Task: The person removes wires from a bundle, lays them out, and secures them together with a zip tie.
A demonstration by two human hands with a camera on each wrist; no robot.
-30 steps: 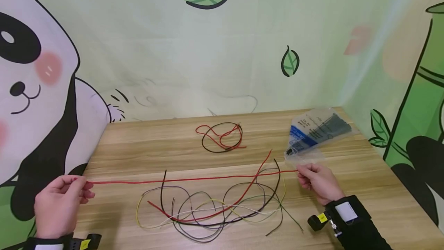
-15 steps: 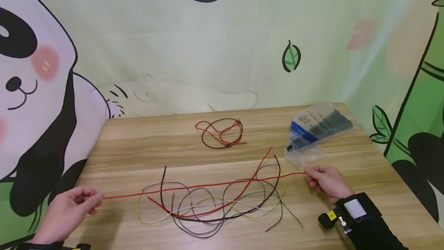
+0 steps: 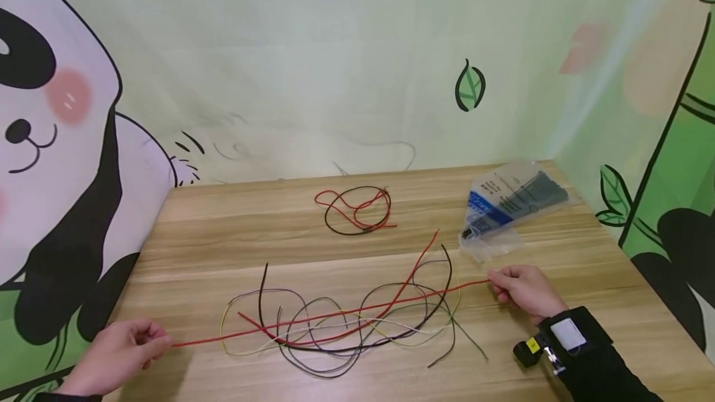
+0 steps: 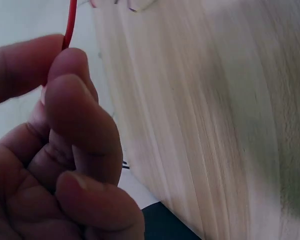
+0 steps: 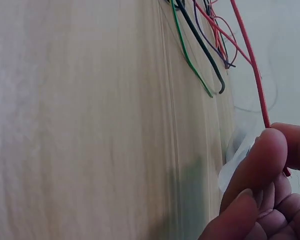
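Observation:
A red wire [image 3: 223,338] runs straight between my two hands, slanting up to the right across the head view. My left hand [image 3: 120,352] pinches its left end between thumb and index finger, seen close in the left wrist view, where the wire [image 4: 71,20] rises from the fingertips. My right hand [image 3: 525,290] pinches the other end; in the right wrist view a short tip of the wire [image 5: 257,80] pokes out past the fingers. Under it on the table lies a loose tangle of wires: a curved red wire [image 3: 416,268], a thick black wire [image 3: 450,272], and yellow, white, green and purple ones.
Farther back on the wooden table [image 3: 223,228] lies a coil of red and black wire [image 3: 326,219]. A clear plastic bag [image 3: 503,200] with dark contents and a blue label rests at the back right. A printed cloth backdrop [image 3: 251,67] stands behind the table.
My left hand has moved down and slightly right, nearer the table edge, tilting the held red wire lower on the left. My right hand has shifted slightly right. The head view has tipped down a little.

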